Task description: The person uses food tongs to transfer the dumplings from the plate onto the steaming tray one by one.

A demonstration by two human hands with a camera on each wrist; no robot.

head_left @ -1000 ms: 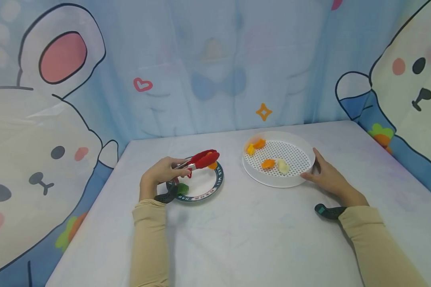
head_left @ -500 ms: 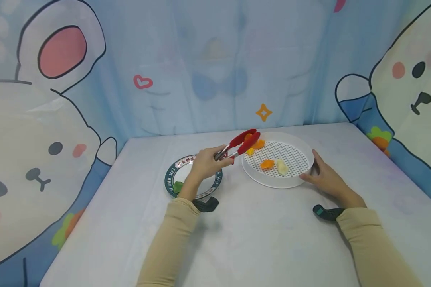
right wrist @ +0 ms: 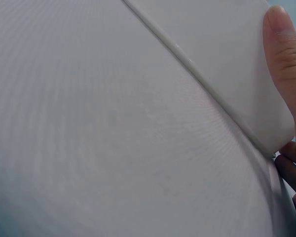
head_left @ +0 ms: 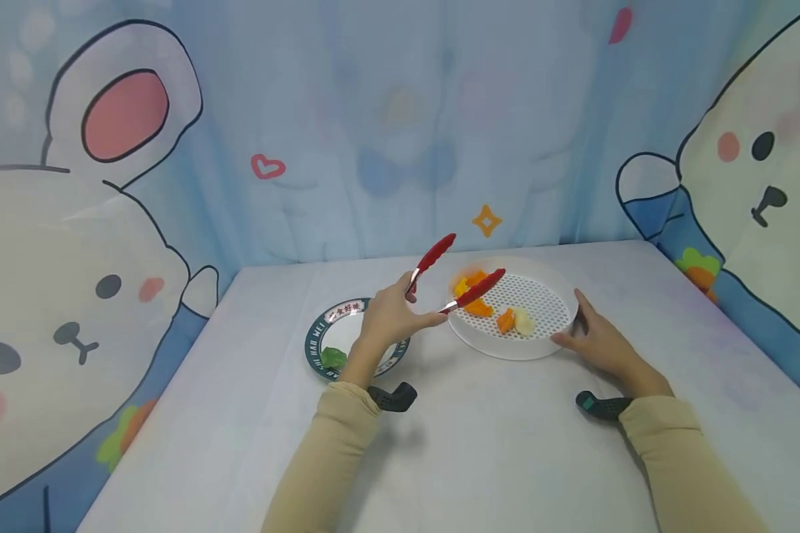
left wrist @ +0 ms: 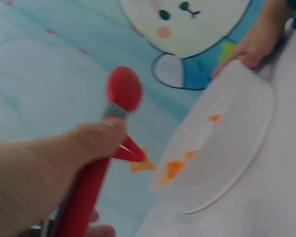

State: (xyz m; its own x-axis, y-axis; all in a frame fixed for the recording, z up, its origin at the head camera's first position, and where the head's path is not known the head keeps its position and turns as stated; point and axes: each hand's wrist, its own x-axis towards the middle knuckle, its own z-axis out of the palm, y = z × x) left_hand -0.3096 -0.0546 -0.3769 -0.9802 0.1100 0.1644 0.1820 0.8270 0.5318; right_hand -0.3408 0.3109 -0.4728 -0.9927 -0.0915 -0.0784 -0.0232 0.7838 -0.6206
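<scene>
My left hand [head_left: 388,320] grips a pair of metal tongs with red tips [head_left: 481,289]. Their arms stand spread apart, one tip over the left part of a round white sieve tray [head_left: 507,351]. Several orange and yellow pieces [head_left: 478,308] lie in that part of the tray, partly hidden by the tip. Nearer its middle, a small orange piece [head_left: 506,320] sits beside a pale piece [head_left: 524,323]. At the tray's right side, my right hand [head_left: 603,344] holds the wall; the right wrist view shows its thumb [right wrist: 284,54] against the outside.
A white plate with a dark green lettered rim [head_left: 315,337] stands left of the tray, partly behind my left forearm. On it lies a green leafy-looking piece [head_left: 333,358]. A patterned blue curtain [head_left: 400,111] hangs behind the white-covered table [head_left: 493,444].
My left hand has carried the tongs from the plate rightward to the tray. The orange piece they held has been let go into the tray as the arms spread. My right hand has stayed put.
</scene>
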